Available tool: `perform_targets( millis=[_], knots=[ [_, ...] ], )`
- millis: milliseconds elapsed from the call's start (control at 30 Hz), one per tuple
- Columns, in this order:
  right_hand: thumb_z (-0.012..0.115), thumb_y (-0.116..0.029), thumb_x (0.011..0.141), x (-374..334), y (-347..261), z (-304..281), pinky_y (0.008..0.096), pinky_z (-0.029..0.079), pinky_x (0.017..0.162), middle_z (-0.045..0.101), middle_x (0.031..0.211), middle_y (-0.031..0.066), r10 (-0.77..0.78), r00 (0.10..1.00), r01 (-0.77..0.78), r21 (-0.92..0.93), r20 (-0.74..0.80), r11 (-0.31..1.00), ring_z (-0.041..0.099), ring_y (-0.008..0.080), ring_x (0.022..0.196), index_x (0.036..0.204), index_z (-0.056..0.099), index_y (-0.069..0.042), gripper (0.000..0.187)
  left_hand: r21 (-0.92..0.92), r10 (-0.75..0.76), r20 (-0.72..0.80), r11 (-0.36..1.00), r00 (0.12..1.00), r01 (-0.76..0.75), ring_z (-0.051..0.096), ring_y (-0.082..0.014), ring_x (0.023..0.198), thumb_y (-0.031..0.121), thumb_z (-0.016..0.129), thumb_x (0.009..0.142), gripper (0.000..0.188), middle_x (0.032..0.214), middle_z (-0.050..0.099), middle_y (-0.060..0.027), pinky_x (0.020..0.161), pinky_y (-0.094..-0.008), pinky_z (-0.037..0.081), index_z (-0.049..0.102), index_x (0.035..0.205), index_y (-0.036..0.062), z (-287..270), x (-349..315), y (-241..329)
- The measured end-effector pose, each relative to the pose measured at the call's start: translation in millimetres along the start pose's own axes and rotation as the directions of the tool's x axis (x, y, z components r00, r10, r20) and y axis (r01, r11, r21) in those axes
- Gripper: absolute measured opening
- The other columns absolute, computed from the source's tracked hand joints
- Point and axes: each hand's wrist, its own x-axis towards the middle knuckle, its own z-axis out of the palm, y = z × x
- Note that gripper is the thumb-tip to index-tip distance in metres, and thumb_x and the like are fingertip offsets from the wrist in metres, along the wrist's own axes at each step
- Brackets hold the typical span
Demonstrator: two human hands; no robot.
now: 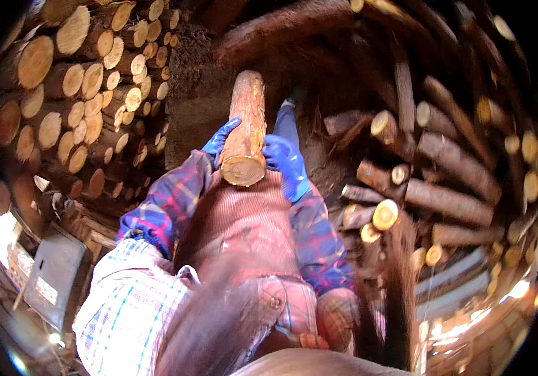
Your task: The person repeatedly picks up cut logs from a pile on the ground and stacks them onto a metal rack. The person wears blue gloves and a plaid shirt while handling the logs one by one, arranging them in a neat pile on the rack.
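A short log [247, 125] with rough brown bark and a pale cut end is held out in front of my body. Wrapped round its left side is my left hand [221, 139], in a blue glove. My right hand [283, 161], gloved in blue too, presses against the right side near the cut end. Part of the fingers of both hands is hidden behind the log. The log points away from me, its cut end nearest my chest.
A tall stack of cut logs [74, 100] rises on the left. Loose logs [450, 163] lie heaped at the right, with a thick log [287, 28] across the far side. A grey panel [56, 276] leans at the lower left. Dark ground [197, 119] lies beyond the held log.
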Motion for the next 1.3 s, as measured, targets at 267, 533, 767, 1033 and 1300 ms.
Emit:
perform_targets(
  millis=[267,533,767,1033,1300],
  knots=[
    [0.055,-0.042,0.088,-155.6,72.1,18.3,0.0374,0.042,0.094,0.053,0.117,0.0129,-0.137,0.973,0.227,0.648,-0.187,0.727,0.051,0.0215,0.106,0.134,0.041,-0.011,0.058,0.527,-0.043,-0.244,0.832,0.969,0.170,0.058,-0.0275,0.107,0.035,0.067,0.082,0.068,0.121,0.056,-0.0147,0.096,-0.0418,0.045,0.039,0.134,0.0023,72.6,-126.3,-175.1],
    [0.061,-0.042,0.083,-300.6,11.8,-1.1,0.0382,0.039,0.098,0.049,0.124,0.0142,-0.522,0.747,0.663,0.414,-0.411,0.624,0.048,0.0253,0.113,0.137,0.037,-0.009,0.068,0.952,0.096,0.301,0.037,0.949,-0.305,0.050,-0.0176,0.110,0.041,0.061,0.084,0.072,0.124,0.050,-0.0100,0.096,-0.0344,0.041,0.033,0.138,0.0020,154.0,-135.5,-286.1],
    [0.065,-0.042,0.079,-518.2,-76.9,-178.9,0.0389,0.037,0.101,0.046,0.130,0.0153,-0.803,0.308,0.906,-0.101,-0.510,0.411,0.044,0.0287,0.118,0.139,0.033,-0.007,0.077,0.825,0.203,0.477,0.233,0.855,-0.515,0.061,-0.0251,0.101,0.030,0.057,0.090,0.058,0.116,0.060,-0.0155,0.088,-0.0361,0.047,0.036,0.136,-0.0002,183.4,-105.0,-401.6],
    [0.070,-0.043,0.074,-646.6,-184.5,-335.4,0.0397,0.034,0.106,0.041,0.137,0.0166,-0.873,0.281,0.207,-0.863,-0.398,0.460,0.041,0.0326,0.125,0.141,0.029,-0.005,0.087,0.920,0.397,0.261,0.172,0.880,-0.351,0.062,-0.0187,0.085,0.037,0.063,0.085,0.043,0.101,0.064,-0.0082,0.073,-0.0319,0.048,0.055,0.117,0.0089,123.2,-101.5,-387.7],
    [0.079,-0.041,0.068,-614.0,-90.5,-430.5,0.0413,0.036,0.101,0.043,0.135,0.0191,-0.973,0.176,-0.079,-0.987,-0.151,0.139,0.044,0.0328,0.121,0.141,0.030,-0.009,0.094,0.801,0.457,0.302,0.355,0.837,-0.482,0.057,-0.0097,0.069,0.029,0.064,0.086,0.021,0.080,0.057,-0.0001,0.056,-0.0218,0.043,0.057,0.094,0.0107,90.3,-114.2,-303.8]
  ],
)
